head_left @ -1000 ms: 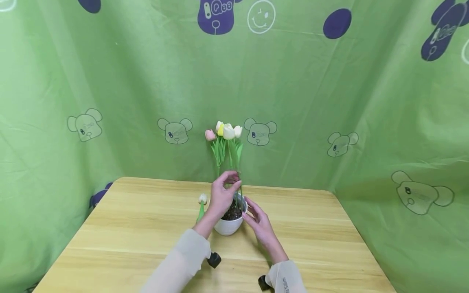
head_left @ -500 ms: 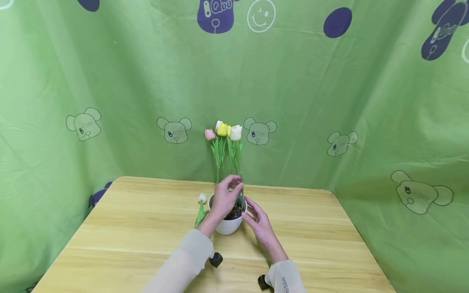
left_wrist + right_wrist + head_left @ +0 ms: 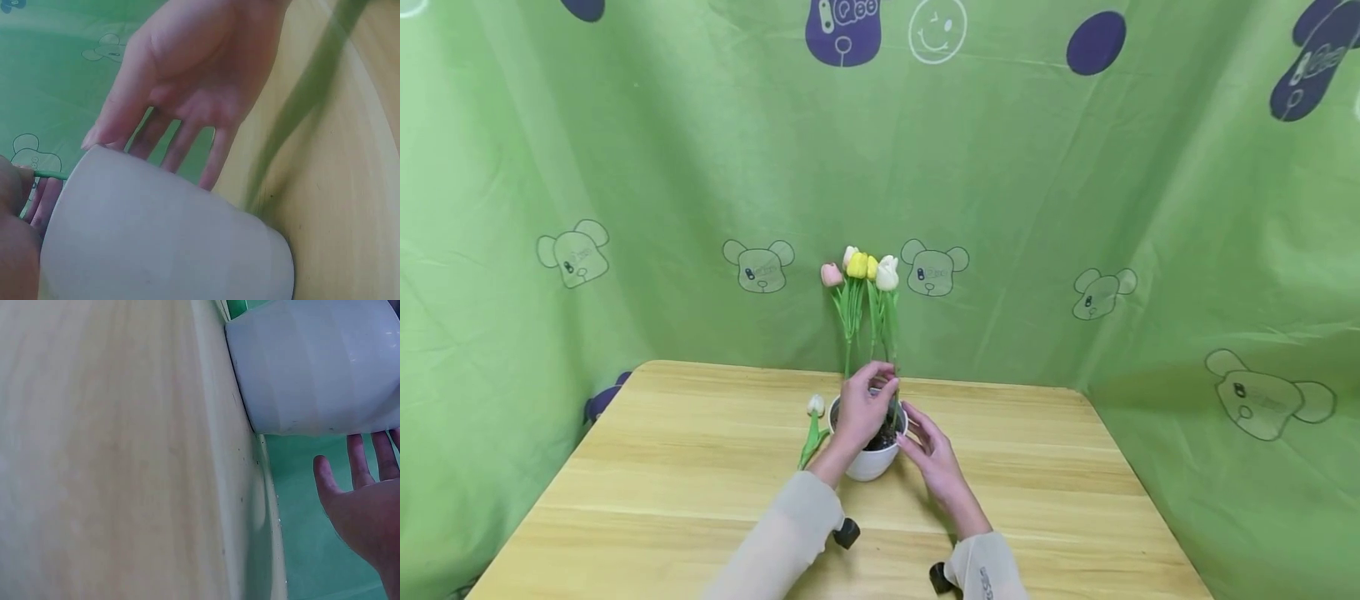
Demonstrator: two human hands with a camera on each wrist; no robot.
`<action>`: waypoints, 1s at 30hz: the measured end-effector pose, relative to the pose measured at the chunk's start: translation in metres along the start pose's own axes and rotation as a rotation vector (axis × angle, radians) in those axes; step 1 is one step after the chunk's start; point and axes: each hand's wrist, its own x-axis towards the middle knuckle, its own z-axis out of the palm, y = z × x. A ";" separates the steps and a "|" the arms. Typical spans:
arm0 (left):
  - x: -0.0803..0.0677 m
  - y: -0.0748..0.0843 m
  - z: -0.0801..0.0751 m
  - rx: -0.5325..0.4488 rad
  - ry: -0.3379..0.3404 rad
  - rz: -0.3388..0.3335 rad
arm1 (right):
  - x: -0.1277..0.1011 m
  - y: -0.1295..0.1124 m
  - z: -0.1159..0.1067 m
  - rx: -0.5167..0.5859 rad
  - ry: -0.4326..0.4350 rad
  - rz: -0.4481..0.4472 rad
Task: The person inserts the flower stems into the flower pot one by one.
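A white ribbed flowerpot [image 3: 869, 465] with dark soil [image 3: 888, 435] stands on the table. My left hand [image 3: 862, 414] is over the pot and pinches the green stem of a white tulip [image 3: 887, 273] between thumb and fingers. That stem [image 3: 49, 174] also shows at the rim in the left wrist view. My right hand [image 3: 932, 457] touches the pot's right side with fairly straight fingers, its thumb at the front rim. Pink tulips [image 3: 831, 275] and yellow tulips [image 3: 857, 265] stand upright in the pot. My left hand hides part of the soil and the lower stems.
Another white tulip [image 3: 815, 407] lies on the wooden table [image 3: 700, 467] left of the pot, partly behind my left forearm. A green printed curtain [image 3: 1000, 167] hangs behind the table and along both sides.
My left hand has lowered slightly and shifted right with the white tulip, whose bloom moves right, uncovering the yellow blooms. My right hand stays at the pot.
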 end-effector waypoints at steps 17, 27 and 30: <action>0.001 -0.002 0.005 0.089 0.020 0.003 | -0.001 0.002 -0.004 -0.014 0.001 -0.012; 0.002 -0.002 0.004 0.097 0.017 -0.029 | 0.000 -0.001 -0.003 0.000 -0.006 0.000; 0.003 -0.003 0.003 0.101 0.025 -0.027 | 0.000 -0.001 -0.002 0.005 -0.015 -0.004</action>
